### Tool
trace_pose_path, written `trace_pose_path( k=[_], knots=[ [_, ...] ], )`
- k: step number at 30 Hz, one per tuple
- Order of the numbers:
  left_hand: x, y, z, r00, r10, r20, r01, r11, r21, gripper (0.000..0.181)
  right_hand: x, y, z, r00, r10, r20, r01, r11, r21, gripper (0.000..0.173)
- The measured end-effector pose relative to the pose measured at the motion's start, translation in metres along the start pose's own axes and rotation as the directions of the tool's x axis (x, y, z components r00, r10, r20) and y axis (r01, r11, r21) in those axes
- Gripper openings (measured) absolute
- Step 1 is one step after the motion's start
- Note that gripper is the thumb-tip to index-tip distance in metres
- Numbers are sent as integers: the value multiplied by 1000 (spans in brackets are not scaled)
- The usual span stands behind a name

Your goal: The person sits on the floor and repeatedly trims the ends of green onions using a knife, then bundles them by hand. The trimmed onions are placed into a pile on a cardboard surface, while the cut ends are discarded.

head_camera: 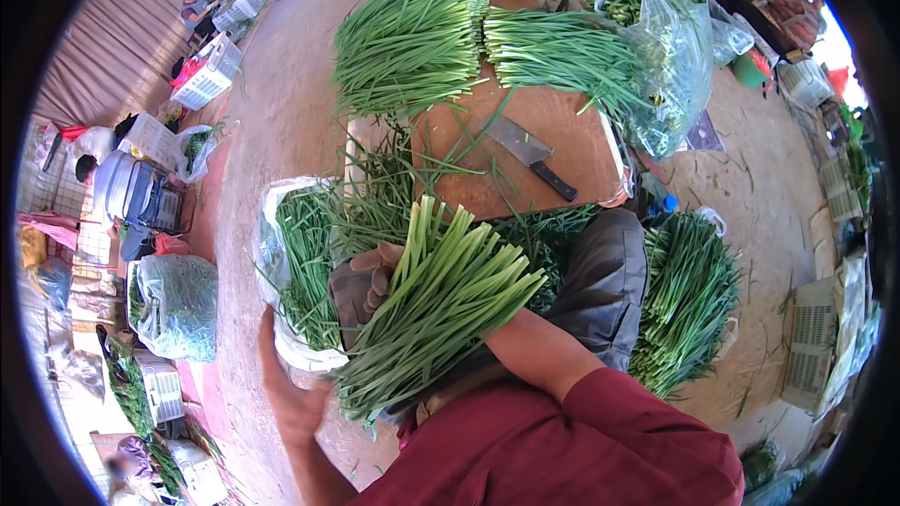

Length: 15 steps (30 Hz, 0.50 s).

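A thick bunch of garlic chives [450, 295] lies across my lap, with pale cut stalk ends towards the board and green leaf tips towards my body. My right forearm passes under it, and the fingers of my right hand [380, 274] curl around its far side, looking dark or gloved. Most of that hand is hidden by the stalks. Close to the leaf tips, my left hand [295, 393] is spread, thumb apart from the fingers and slightly blurred. A cleaver [524, 147] with a black handle rests on a brown wooden board [457, 190] in front of me.
Two stacks of chives [411, 35] [562, 53] lie beyond the board. Left of my knee stands a white-lined container [264, 253] of loose leaves. More chives [685, 302] are piled at right, near a clear plastic bag [668, 77]. Other people [126, 183] sit among crates at left.
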State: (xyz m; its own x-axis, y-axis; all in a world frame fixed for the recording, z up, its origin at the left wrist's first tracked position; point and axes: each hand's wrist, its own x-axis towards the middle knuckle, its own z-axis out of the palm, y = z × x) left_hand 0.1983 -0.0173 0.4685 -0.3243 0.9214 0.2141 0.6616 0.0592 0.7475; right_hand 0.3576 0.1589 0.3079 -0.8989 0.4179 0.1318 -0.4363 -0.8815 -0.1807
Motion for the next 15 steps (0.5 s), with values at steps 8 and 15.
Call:
trace_pose_path(
  k=[8,15],
  knots=[
    [-26,6,107,930,147,338,-288,863,416,148,-10,-9,-6,987,-95,-126,90,995,-44,44],
    [-28,-45,140,975,-17,223,-109,834,541,140,-5,4,-30,977,-179,-117,193,974,121,46]
  ],
)
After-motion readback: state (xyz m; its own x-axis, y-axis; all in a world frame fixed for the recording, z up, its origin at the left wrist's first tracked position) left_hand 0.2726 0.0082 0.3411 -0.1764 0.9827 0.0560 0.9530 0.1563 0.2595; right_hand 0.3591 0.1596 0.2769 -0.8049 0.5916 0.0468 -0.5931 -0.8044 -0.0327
